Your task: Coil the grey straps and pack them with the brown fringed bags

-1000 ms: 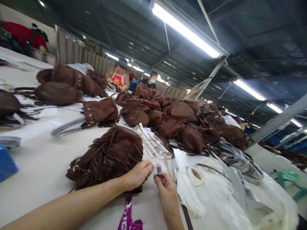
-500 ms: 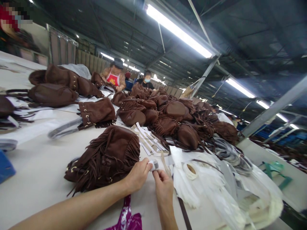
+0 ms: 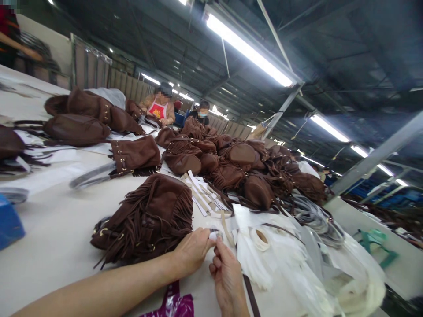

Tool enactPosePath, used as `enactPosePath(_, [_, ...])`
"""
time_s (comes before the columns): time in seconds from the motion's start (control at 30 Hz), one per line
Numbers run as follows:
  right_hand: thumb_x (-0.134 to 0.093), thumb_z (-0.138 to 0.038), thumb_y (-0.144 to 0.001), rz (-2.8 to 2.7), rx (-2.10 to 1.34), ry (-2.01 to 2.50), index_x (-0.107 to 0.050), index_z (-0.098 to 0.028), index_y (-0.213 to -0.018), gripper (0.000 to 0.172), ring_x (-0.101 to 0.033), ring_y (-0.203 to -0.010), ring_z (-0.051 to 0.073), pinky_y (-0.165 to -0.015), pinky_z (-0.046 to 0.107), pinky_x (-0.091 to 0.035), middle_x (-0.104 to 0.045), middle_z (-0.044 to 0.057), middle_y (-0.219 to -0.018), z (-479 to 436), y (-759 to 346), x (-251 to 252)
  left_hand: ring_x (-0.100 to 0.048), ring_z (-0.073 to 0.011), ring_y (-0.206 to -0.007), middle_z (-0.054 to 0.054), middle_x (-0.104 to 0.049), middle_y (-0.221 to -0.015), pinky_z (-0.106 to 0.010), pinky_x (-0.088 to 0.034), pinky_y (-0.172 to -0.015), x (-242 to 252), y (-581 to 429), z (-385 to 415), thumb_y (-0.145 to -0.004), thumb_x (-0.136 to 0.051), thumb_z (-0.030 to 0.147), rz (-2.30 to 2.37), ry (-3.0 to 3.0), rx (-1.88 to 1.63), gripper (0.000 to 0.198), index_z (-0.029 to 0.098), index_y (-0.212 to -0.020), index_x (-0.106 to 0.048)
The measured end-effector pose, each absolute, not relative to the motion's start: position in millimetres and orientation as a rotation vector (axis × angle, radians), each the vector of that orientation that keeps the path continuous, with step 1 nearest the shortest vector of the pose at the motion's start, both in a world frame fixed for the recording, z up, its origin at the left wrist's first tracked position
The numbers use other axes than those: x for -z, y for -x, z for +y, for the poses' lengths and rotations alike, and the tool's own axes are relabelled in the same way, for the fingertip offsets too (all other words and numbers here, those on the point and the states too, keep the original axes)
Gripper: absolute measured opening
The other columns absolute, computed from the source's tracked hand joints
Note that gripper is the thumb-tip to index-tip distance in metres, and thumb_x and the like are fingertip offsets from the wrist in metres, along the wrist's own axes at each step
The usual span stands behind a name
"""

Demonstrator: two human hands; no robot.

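My left hand [image 3: 193,251] and my right hand [image 3: 227,272] meet just right of a brown fringed bag [image 3: 155,202]. Between their fingertips is a small white and grey piece [image 3: 214,234], partly covered by the fingers; I cannot make out its exact kind. Both hands are closed in a pinch on it. The bag lies on its side on the pale table [image 3: 66,251], with gold rings at its left end. Beyond the hands are loose white and tan strips [image 3: 203,193].
A large pile of brown bags [image 3: 231,163] fills the back. To the right lie a tape roll [image 3: 261,239], white sheets [image 3: 284,259] and coiled wrapped straps [image 3: 319,224]. A purple plastic bag [image 3: 175,304] sits in front, a blue box [image 3: 9,222] at left. Co-workers [image 3: 160,105] are behind.
My right fingers have curled in more and moved up against the small piece. The left hand has shifted slightly down and right, covering more of it. The bags stay put.
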State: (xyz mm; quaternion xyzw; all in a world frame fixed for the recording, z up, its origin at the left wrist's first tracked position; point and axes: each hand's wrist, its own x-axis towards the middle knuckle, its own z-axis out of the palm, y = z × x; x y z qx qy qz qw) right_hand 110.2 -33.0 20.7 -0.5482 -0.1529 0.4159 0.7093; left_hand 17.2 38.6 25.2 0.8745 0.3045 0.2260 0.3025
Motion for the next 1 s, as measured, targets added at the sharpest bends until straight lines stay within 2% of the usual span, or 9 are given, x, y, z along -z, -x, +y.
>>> enactPosePath(0.17, [-0.082, -0.049, -0.061, -0.359, -1.063, 1.092, -0.056, -0.019, -0.069, 0.04, -0.022, -0.04, 0.004, -0.04, 0.018, -0.024, -0.03, -0.012, -0.051, -31, -117, -14, -0.056, -0.0206, -0.077, -0.009, -0.062, -0.084, -0.029, -0.039, -0.069, -28, -16, 39, -0.095, -0.034, 0.03, 0.764, -2.279, -0.587, 0.029, 0.017, -0.082, -0.056])
enactPosePath(0.37, [-0.083, -0.048, -0.062, -0.41, -1.182, 0.961, -0.051, -0.019, -0.068, 0.044, -0.011, -0.042, 0.002, -0.04, 0.017, -0.014, -0.027, -0.013, -0.051, -28, -127, -3, -0.05, -0.0161, -0.067, -0.001, -0.058, -0.07, -0.025, -0.032, -0.06, -34, -11, 50, -0.085, -0.045, 0.031, 0.692, -2.072, -0.588, 0.022, 0.016, -0.072, -0.055])
enactPosePath(0.5, [-0.083, -0.049, -0.063, -0.433, -1.301, 0.922, -0.052, -0.02, -0.074, 0.043, -0.004, -0.043, 0.002, -0.04, 0.017, -0.011, -0.02, -0.015, -0.049, -26, -128, -4, -0.047, -0.0138, -0.067, 0.002, -0.055, -0.068, -0.023, -0.034, -0.062, -34, -12, 55, -0.079, -0.051, 0.03, 0.641, -1.863, -0.594, 0.017, 0.015, -0.072, -0.057])
enactPosePath(0.6, [-0.084, -0.051, -0.06, -0.409, -1.313, 0.923, -0.05, -0.02, -0.072, 0.047, -0.001, -0.044, 0.003, -0.039, 0.017, -0.009, -0.016, -0.016, -0.048, -21, -126, -5, -0.051, -0.0156, -0.076, 0.0, -0.058, -0.078, -0.024, -0.039, -0.072, -29, -15, 52, -0.077, -0.055, 0.027, 0.701, -1.831, -0.768, 0.013, 0.015, -0.076, -0.06])
enactPosePath(0.7, [-0.084, -0.052, -0.057, -0.388, -1.286, 0.935, -0.048, -0.021, -0.068, 0.049, -0.001, -0.044, 0.003, -0.038, 0.017, -0.011, -0.017, -0.016, -0.048, -16, -123, -3, -0.055, -0.0178, -0.094, -0.005, -0.061, -0.104, -0.026, -0.041, -0.087, -24, -16, 46, -0.077, -0.058, 0.021, 0.784, -1.854, -1.013, 0.008, 0.017, -0.082, -0.063])
enactPosePath(0.8, [-0.084, -0.053, -0.055, -0.367, -1.271, 0.936, -0.048, -0.021, -0.066, 0.05, -0.004, -0.04, 0.002, -0.037, 0.018, -0.012, -0.019, -0.016, -0.046, -13, -120, -1, -0.055, -0.0202, -0.107, -0.005, -0.056, -0.126, -0.028, -0.041, -0.096, -21, -15, 45, -0.08, -0.06, 0.018, 0.838, -2.021, -1.114, 0.008, 0.019, -0.083, -0.066])
enactPosePath(0.9, [-0.083, -0.056, -0.054, -0.333, -1.276, 0.93, -0.045, -0.02, -0.061, 0.052, -0.008, -0.036, 0.001, -0.036, 0.017, -0.012, -0.022, -0.016, -0.043, -8, -117, 0, -0.054, -0.0218, -0.108, -0.005, -0.061, -0.122, -0.032, -0.045, -0.094, -17, -15, 46, -0.085, -0.058, 0.017, 0.815, -2.333, -1.205, 0.009, 0.02, -0.085, -0.066])
enactPosePath(1.0, [-0.08, -0.057, -0.057, -0.284, -1.294, 0.939, -0.04, -0.02, -0.056, 0.055, -0.014, -0.032, 0.001, -0.035, 0.016, -0.014, -0.024, -0.015, -0.039, -2, -115, 1, -0.057, -0.0203, -0.097, -0.006, -0.065, -0.113, -0.032, -0.05, -0.086, -12, -19, 47, -0.088, -0.057, 0.015, 0.708, -2.646, -1.239, 0.012, 0.016, -0.098, -0.064])
